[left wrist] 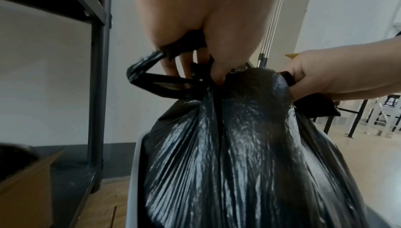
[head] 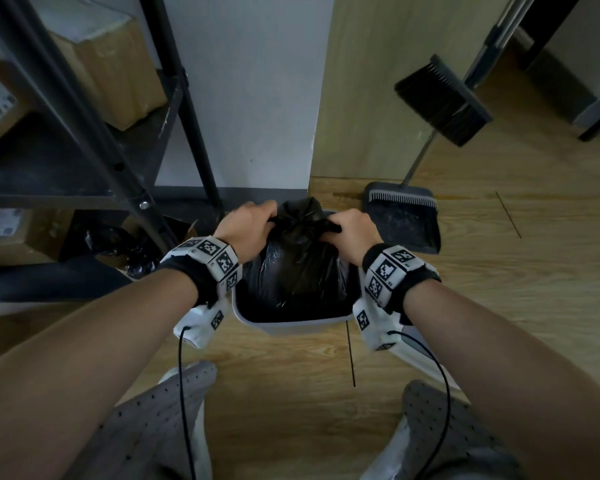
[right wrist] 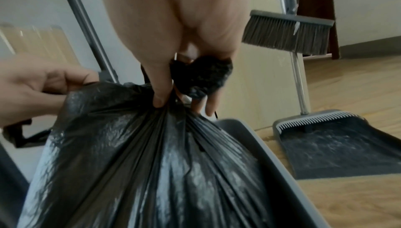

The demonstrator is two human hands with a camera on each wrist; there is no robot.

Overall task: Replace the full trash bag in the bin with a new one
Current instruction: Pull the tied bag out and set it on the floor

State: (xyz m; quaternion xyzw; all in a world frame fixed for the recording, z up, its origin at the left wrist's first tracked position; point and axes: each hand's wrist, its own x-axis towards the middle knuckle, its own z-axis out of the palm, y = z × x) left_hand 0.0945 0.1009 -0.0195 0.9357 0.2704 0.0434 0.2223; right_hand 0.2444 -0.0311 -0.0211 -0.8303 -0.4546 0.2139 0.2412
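Dim indoor light, soft blur, wide-angle distortion

Thin black plastic on the trash bag [head: 297, 268], glossy and finely creased, catching pale streaks of light. The bin [head: 291, 325] looks like smooth matt grey plastic. Floor [head: 499, 306] shows a wood grain with a soft sheen. The shelf frame [head: 146, 202] is dark painted metal, scuffed; the dustpan [head: 404, 220] is dusty matt plastic.
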